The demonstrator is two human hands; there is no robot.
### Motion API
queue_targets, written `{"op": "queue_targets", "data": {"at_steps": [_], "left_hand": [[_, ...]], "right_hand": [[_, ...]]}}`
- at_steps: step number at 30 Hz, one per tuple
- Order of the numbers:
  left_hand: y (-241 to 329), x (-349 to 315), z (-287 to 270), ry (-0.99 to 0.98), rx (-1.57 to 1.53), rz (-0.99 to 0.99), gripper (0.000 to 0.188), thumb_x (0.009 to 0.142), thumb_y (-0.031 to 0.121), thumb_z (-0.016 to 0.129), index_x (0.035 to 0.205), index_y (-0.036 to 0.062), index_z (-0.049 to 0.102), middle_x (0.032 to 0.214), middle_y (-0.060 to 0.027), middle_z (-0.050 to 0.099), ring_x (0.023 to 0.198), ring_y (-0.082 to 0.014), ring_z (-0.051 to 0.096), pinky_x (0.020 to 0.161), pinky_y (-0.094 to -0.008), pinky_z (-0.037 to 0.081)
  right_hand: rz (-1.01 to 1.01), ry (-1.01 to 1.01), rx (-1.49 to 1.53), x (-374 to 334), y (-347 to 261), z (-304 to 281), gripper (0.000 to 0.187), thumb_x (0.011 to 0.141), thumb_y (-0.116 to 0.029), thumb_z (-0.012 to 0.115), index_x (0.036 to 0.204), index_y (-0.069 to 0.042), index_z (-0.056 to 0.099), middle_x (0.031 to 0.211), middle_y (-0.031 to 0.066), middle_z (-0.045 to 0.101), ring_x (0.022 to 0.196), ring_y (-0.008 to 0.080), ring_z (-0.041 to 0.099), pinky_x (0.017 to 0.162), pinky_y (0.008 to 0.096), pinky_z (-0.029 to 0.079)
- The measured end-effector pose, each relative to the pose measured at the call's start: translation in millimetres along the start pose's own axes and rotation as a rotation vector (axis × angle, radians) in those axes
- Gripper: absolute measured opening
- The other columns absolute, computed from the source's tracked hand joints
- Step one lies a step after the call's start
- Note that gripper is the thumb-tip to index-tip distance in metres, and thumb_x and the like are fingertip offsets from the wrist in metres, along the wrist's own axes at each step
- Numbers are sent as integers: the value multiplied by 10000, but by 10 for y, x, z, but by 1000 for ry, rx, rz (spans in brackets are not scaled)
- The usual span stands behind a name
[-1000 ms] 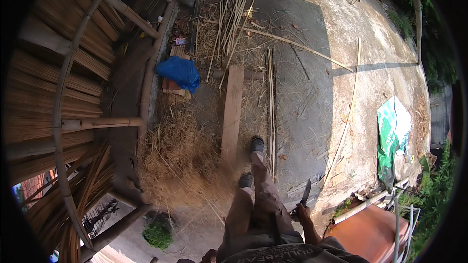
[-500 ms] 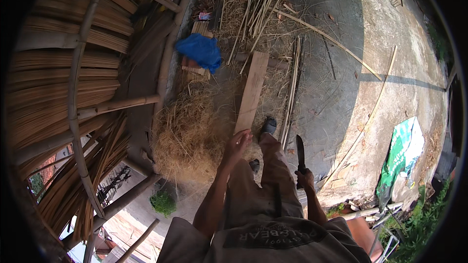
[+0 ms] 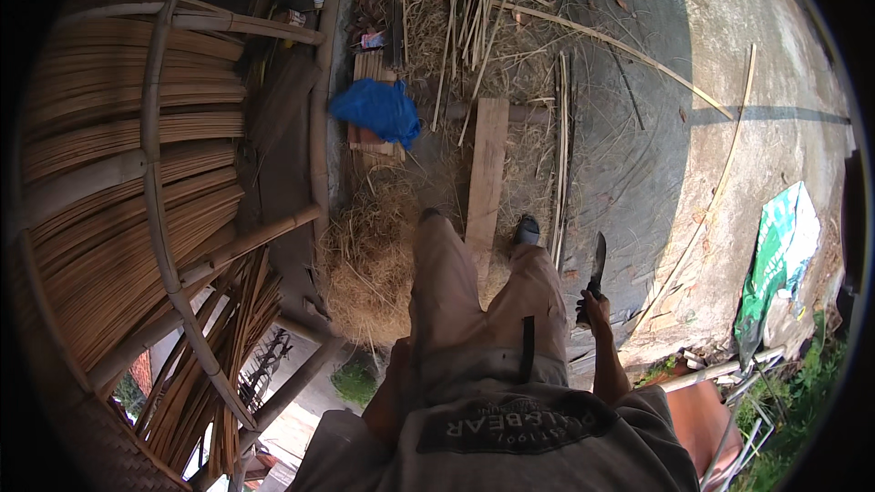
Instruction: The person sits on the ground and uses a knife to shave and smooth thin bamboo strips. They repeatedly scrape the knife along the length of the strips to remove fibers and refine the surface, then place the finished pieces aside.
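Out to my right side, my right hand (image 3: 597, 309) is closed round the dark handle of a large knife (image 3: 599, 261), its blade pointing away from me. My left hand (image 3: 398, 357) hangs low beside my left thigh; its fingers are hidden from view. A long flat wooden board (image 3: 488, 164) lies ahead of me, its near end between my legs. My left leg is over the straw on the left of the board, my right foot on its right side.
Loose straw (image 3: 369, 260) is heaped on the left. A blue plastic bag (image 3: 376, 111) rests on stacked wood slats. Thin bamboo strips (image 3: 561, 155) lie on the ground right of the board, more at the far end. A bamboo rack (image 3: 155, 173) stands left; a green-white sack (image 3: 775, 251) lies right.
My left hand has drawn back from near the board to beside my thigh. My left leg has come forward. The knife stays in my right hand, now further right in view.
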State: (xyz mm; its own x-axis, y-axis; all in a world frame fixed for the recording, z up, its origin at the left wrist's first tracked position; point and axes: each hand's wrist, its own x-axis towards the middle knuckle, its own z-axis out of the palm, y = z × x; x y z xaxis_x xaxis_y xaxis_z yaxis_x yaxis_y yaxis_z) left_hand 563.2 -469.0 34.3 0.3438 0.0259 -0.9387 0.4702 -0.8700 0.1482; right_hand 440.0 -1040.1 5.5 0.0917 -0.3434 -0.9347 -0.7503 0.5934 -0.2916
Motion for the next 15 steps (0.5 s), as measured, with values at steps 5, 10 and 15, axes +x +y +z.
{"op": "queue_targets", "data": {"at_steps": [5, 10, 15], "left_hand": [[834, 303, -646, -46, 291, -55, 413, 1014, 353, 569, 1276, 51, 674, 1064, -134, 728, 955, -225, 703, 824, -365, 557], [1869, 940, -1947, -124, 687, 50, 409, 1017, 346, 562, 1274, 47, 673, 1066, -134, 728, 950, -227, 703, 825, -367, 557], [2586, 1491, -3552, -99, 705, 195, 401, 1036, 353, 542, 1259, 45, 668, 1088, -135, 727, 934, -233, 707, 806, -356, 558]], "right_hand": [[97, 84, -90, -30, 126, 336, 362, 909, -349, 711, 898, 2, 621, 696, 92, 636, 561, 205, 639, 495, 350, 526], [21, 285, -279, -232, 170, 989, 544, 944, -530, 658, 825, 0, 618, 639, 85, 608, 491, 195, 609, 486, 361, 516], [-12, 511, -252, -753, -274, 2382, 631, 946, -567, 612, 958, 64, 609, 742, 157, 667, 671, 289, 687, 621, 426, 535]]}}
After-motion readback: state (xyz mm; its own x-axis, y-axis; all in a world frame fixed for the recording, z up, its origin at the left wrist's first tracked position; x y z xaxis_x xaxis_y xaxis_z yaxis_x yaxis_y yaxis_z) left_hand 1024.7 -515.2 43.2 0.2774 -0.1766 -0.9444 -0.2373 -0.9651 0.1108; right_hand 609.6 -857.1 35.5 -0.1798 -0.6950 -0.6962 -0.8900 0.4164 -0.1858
